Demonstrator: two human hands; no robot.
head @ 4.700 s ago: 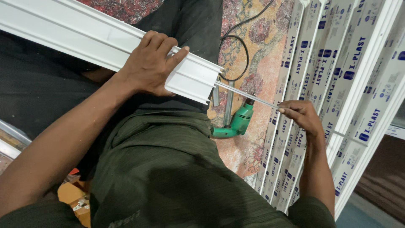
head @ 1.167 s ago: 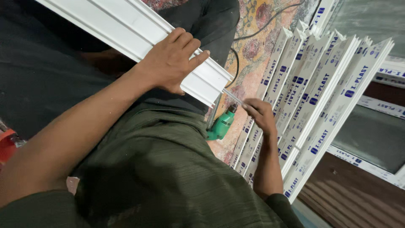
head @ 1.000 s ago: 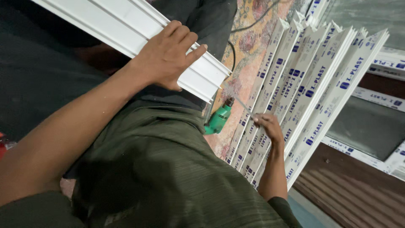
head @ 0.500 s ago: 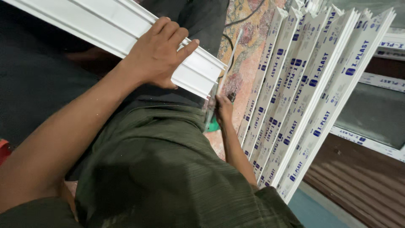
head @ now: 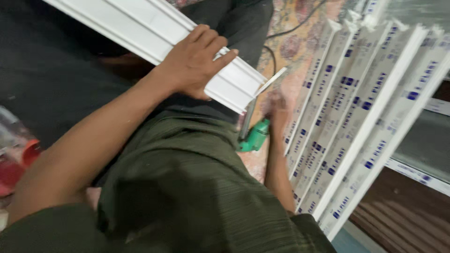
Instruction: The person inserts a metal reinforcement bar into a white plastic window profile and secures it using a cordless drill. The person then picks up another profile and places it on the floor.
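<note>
Meanwhile, left hand (head: pixel 194 63) clamps the long white plastic profile (head: pixel 140 35); blurred right hand (head: pixel 276 110), grip unclear, reaches beside the green drill (head: pixel 255 137)

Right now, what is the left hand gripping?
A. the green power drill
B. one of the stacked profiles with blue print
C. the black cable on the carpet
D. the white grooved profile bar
D: the left hand wraps over the white grooved profile bar near its cut end, while the green power drill lies below by the blurred right hand.
</note>
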